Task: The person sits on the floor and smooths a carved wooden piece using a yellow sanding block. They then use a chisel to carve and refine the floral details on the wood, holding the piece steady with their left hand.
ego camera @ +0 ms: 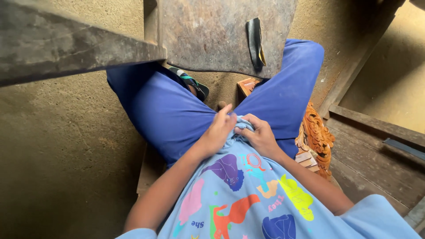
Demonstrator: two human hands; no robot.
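Seated low on a dusty earthen floor [57,146], tan and gritty, filling nine o'clock. Both hands bunched at frame centre on the hem [241,126] of a pale blue printed shirt [248,194]: left hand [218,130] curled, fingers pinching the gathered cloth from the nine o'clock side; right hand [261,135] closed on the same fold from three o'clock, knuckles up, nearly touching the other. Hem held over the lap, on blue trousers [168,110]. Above, at twelve o'clock, a worn grey wooden desk [212,35], scarred and stained, carrying a folded dark strip with a yellow edge [256,42] near its right rim. Rough timber beam [66,44] crossing at ten o'clock. Sandalled foot [192,84] under the desk edge. Carved orange-brown wooden piece [316,137] lying just beside the right thigh at three o'clock, resting against weathered planks [376,159] and a sloping board frame.
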